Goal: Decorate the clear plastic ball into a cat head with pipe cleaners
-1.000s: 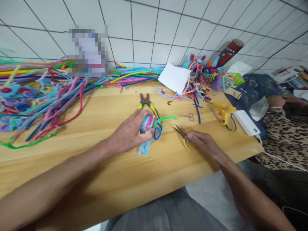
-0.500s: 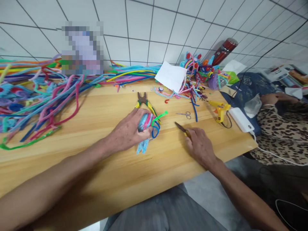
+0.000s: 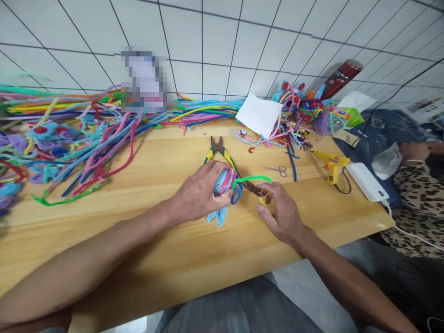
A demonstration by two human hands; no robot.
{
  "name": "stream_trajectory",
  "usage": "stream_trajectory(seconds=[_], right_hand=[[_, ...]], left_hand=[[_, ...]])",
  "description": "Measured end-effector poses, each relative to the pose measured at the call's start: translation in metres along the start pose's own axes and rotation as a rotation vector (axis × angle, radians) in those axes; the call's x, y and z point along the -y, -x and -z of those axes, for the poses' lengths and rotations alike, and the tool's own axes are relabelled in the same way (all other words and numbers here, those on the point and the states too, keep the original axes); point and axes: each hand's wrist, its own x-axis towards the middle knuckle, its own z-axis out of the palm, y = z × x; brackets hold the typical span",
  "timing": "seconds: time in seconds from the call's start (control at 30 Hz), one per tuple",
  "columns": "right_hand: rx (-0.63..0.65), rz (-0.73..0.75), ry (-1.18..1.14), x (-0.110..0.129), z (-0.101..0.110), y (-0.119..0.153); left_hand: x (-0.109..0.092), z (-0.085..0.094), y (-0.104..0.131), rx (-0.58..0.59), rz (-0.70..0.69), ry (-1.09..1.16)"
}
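My left hand (image 3: pixel 194 190) is closed around a striped pipe-cleaner figure (image 3: pixel 226 180) in blue-grey and pink. Light blue fuzzy ends (image 3: pixel 218 216) hang below it. From its right side a green pipe cleaner (image 3: pixel 255 178) sticks out toward the right, above a small blue loop (image 3: pixel 236 195). My right hand (image 3: pixel 286 210) grips pliers (image 3: pixel 252 187) with dark jaws and yellow handles. Their tip is right beside the figure, just under the green stem; whether the jaws touch it I cannot tell. A second pair of pliers (image 3: pixel 217 144) lies beyond my left hand, jaws apart.
Small scissors (image 3: pixel 281 171) and a blue pipe-cleaner piece (image 3: pixel 292 164) lie to the right. Farther right are a yellow glue gun (image 3: pixel 331 164) and a white power box (image 3: pixel 367 181). Pipe cleaners (image 3: pixel 111 143) heap at left. A person's patterned sleeve (image 3: pixel 416 194) shows at the right edge.
My right hand has brought the pliers left, up to the figure. The green pipe cleaner now points more sideways to the right. The whole view has shifted slightly.
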Motion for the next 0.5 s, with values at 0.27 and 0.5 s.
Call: stream_trajectory(seconds=[0.27,0.5], right_hand=[[0.008,0.148,0.170,0.007,-0.008,-0.019],[-0.026,0.182,0.178,0.009,-0.018,-0.028]], left_hand=[[0.000,0.000,0.002,-0.017,-0.027,-0.007],[0.001,0.000,0.002,-0.017,-0.057,-0.003]])
